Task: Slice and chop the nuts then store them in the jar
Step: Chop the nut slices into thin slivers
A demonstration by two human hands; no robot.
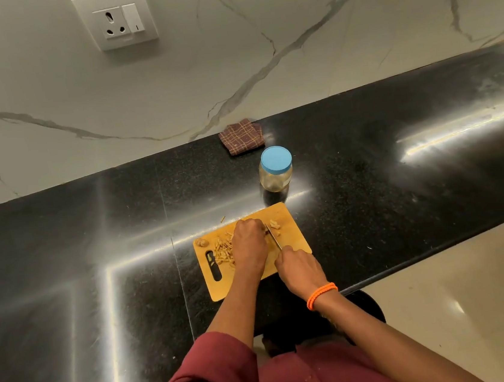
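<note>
- Bamboo-coloured cutting board (288,218) lies on the black bench (399,174); on it a heap of pale nut slivers (222,250) sits left of the left hand (249,244), a few cut pieces (275,225) lie far right, and one whole nut (202,242) rests at the far left edge.
- The left hand is curled down over the nut being cut, which it hides; the right hand (299,269) grips the handle of a small knife (273,237), blade just beside the left fingers.
- Nuts look light, hard and likely brittle; they may skid or crumble, so pin each from above, fingertips tucked back.
- Clear jar (275,179) with its blue lid (276,159) on stands just beyond the board; likely light and smooth, best held round the body.
</note>
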